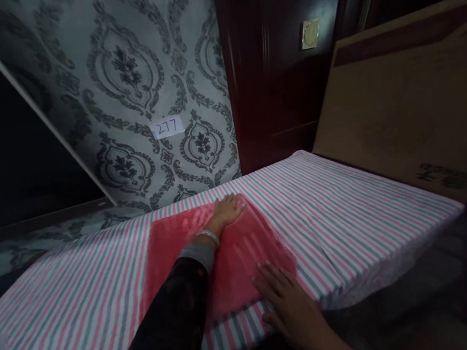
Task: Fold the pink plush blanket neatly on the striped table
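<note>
A red plush cloth (241, 246) lies spread on a striped sheet (315, 205) that covers the table or bed. My left hand (228, 210) rests flat near the cloth's far right corner, its fingers stretched out. A bracelet (209, 237) circles that wrist, below a dark sleeve. Closer to me, my right hand (286, 297) lies with fingers spread on the cloth's near right corner. Neither hand grips anything that I can see. Part of the cloth is hidden beneath my left forearm.
A large cardboard box panel (410, 106) leans along the right side. Behind the striped surface stand a patterned wall (133, 96) with a paper label (167, 127) reading 277 and a dark red door (274, 81). A dark screen-like panel (12, 137) is at left.
</note>
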The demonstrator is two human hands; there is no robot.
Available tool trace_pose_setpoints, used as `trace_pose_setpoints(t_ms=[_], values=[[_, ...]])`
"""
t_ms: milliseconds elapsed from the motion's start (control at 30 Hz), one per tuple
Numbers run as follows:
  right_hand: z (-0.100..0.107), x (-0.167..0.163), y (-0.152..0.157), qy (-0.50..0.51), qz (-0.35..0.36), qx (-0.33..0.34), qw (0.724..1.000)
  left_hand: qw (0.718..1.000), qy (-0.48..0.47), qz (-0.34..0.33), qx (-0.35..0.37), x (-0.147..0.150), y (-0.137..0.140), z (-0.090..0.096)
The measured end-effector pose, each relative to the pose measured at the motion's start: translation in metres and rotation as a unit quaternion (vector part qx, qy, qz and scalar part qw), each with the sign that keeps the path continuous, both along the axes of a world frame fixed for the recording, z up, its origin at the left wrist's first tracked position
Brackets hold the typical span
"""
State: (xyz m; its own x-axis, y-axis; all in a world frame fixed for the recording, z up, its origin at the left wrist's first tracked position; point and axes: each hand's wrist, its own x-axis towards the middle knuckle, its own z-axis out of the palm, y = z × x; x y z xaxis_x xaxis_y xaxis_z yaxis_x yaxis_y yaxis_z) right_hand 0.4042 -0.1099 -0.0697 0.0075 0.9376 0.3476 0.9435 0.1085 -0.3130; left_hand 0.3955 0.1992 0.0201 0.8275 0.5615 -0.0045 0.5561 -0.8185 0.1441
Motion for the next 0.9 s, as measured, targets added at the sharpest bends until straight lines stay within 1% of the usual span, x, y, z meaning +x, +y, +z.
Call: trace_pose_setpoints(t_ms=[100, 200, 300, 400, 500, 567, 633, 700, 767, 833, 900], values=[[0.003, 0.004, -0.002, 0.007, 0.004, -0.007, 1.0, 1.0, -0.007, -0.005, 0.018, -0.011, -0.011, 0.016], [0.016, 0.004, 0.003, 0.021, 0.011, -0.006, 1.0, 1.0, -0.003, -0.024, 0.02, -0.042, -0.017, 0.033], [0.041, -0.012, 0.021, 0.024, 0.023, 0.001, 0.999, 0.999, 0.011, -0.032, -0.013, -0.085, -0.015, 0.044], [0.077, -0.043, 0.048, 0.013, 0.077, -0.013, 0.997, 0.999, 0.016, -0.01, -0.026, -0.126, -0.006, 0.05], [0.108, -0.072, 0.08, 0.003, 0.15, -0.02, 0.988, 1.0, 0.008, 0.015, -0.012, -0.154, 0.007, 0.052], [0.118, -0.086, 0.1, -0.003, 0.185, -0.021, 0.983, 1.0, 0.004, 0.023, -0.011, -0.166, 0.016, 0.05], [0.117, -0.095, 0.117, -0.009, 0.219, -0.026, 0.975, 0.999, 0.009, 0.029, -0.02, -0.174, 0.024, 0.044], [0.108, -0.099, 0.127, -0.014, 0.259, -0.038, 0.965, 0.998, 0.021, 0.047, -0.03, -0.179, 0.031, 0.035], [0.096, -0.099, 0.13, -0.014, 0.288, -0.057, 0.956, 0.997, 0.028, 0.068, -0.037, -0.183, 0.037, 0.023], [0.086, -0.098, 0.129, -0.003, 0.293, -0.073, 0.953, 0.996, 0.023, 0.076, -0.037, -0.185, 0.041, 0.012], [0.081, -0.097, 0.128, 0.007, 0.293, -0.081, 0.953, 0.997, 0.01, 0.073, -0.038, -0.186, 0.045, 0.003]])
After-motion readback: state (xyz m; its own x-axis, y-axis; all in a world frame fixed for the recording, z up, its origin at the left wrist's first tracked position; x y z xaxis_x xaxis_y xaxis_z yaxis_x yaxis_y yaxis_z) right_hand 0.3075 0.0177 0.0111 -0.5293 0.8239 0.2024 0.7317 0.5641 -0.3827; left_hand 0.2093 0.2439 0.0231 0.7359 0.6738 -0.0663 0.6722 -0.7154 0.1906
